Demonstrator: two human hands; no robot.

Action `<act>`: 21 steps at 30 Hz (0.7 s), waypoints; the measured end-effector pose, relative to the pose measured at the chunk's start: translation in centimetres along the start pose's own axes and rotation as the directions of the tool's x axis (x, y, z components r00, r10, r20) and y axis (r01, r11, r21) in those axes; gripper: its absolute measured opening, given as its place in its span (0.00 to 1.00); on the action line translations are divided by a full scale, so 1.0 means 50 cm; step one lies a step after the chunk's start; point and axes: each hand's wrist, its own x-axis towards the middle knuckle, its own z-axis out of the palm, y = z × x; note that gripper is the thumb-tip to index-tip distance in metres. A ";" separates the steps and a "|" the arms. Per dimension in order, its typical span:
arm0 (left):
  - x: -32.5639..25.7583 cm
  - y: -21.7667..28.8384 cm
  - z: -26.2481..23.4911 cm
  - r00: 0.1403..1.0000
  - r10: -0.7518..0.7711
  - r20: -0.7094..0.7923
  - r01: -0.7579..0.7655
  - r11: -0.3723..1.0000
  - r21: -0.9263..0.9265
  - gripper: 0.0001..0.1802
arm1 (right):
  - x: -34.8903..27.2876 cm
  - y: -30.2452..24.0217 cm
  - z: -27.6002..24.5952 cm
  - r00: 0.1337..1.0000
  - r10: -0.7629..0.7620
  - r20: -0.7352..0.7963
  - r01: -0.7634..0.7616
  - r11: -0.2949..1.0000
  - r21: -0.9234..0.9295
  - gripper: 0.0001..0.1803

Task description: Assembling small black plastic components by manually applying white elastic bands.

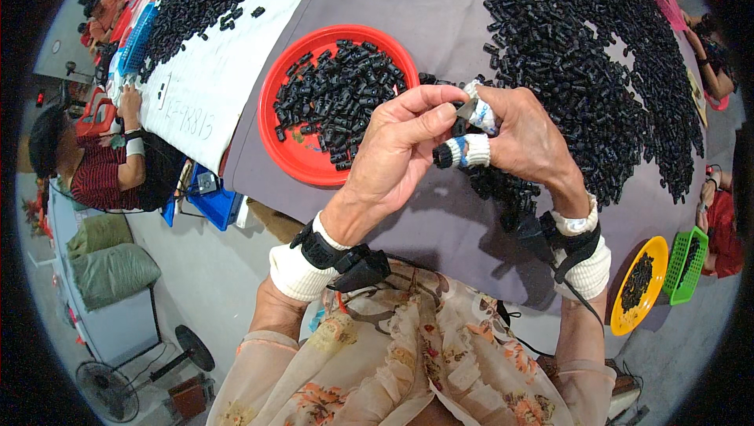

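Observation:
My left hand (393,143) is closed, thumb and forefinger pinched together at the tips; whatever lies between them is too small or hidden to make out. Close against those fingertips, my right hand (534,139) grips a small metal blade (465,109). White knitted covers wrap some right fingers, and a dark end shows by the lower cover (471,150). Both hands are held above the table, between a red plastic dish (271,131) full of small black plastic parts (338,96) and a wide heap of similar black parts (581,88) to the right.
Grey cloth (393,2) covers the table. Another heap of black parts (212,2) lies on a white sheet (212,88) at far left. A yellow dish (628,318) and green basket (685,283) stand at right. A person in a striped top (102,171) sits at left; others work at right.

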 end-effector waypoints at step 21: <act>-0.001 -0.001 -0.002 0.999 -0.010 0.044 0.012 0.999 -0.040 0.10 | -0.005 0.007 0.007 0.999 0.019 -0.037 -0.016 0.996 0.086 0.21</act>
